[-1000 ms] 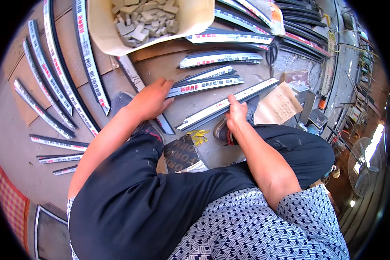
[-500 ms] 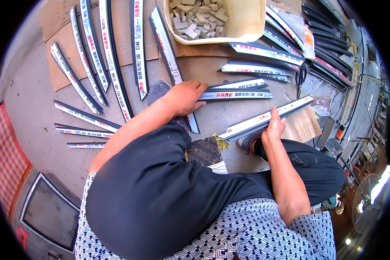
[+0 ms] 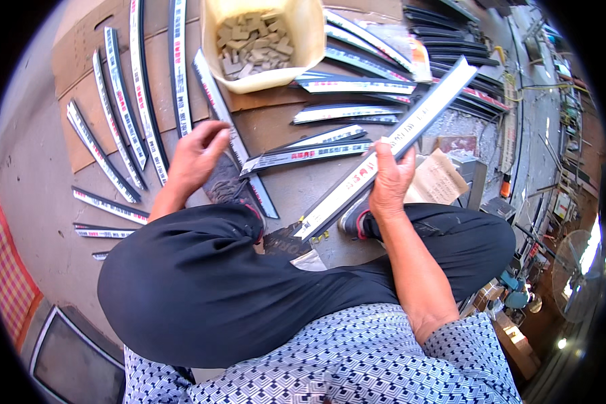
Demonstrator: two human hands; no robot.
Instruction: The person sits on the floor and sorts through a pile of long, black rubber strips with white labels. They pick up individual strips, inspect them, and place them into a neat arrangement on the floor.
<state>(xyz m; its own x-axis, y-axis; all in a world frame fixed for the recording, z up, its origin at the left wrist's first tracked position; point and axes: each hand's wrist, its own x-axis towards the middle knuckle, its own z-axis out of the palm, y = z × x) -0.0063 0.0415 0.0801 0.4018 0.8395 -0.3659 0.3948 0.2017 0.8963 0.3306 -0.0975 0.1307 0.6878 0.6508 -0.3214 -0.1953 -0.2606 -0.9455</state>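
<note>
My right hand (image 3: pixel 392 182) grips a long metal profile strip (image 3: pixel 427 111) with white printed film on its face. The strip slants from between my shoes up to the far right. My left hand (image 3: pixel 196 161) is raised over my left shoe (image 3: pixel 225 180), fingers loosely bent and thumb a little apart, and nothing shows in it. Beside its fingertips lies another profile strip (image 3: pixel 241 145), running from the tub past that shoe. Two shorter strips (image 3: pixel 310 155) lie crossways between my hands.
A cream plastic tub (image 3: pixel 259 82) holds many small grey blocks. More strips fan out on cardboard (image 3: pixel 81 74) and floor at left; others (image 3: pixel 357 86) lie right of the tub. Dark profiles (image 3: pixel 451 47) are stacked at far right. A brown paper piece (image 3: pixel 438 178) lies by my right knee.
My left hand has come off the short strips and moved left, rising. My right hand has lifted its strip and turned it steeper, its far end higher. The view has shifted right.
</note>
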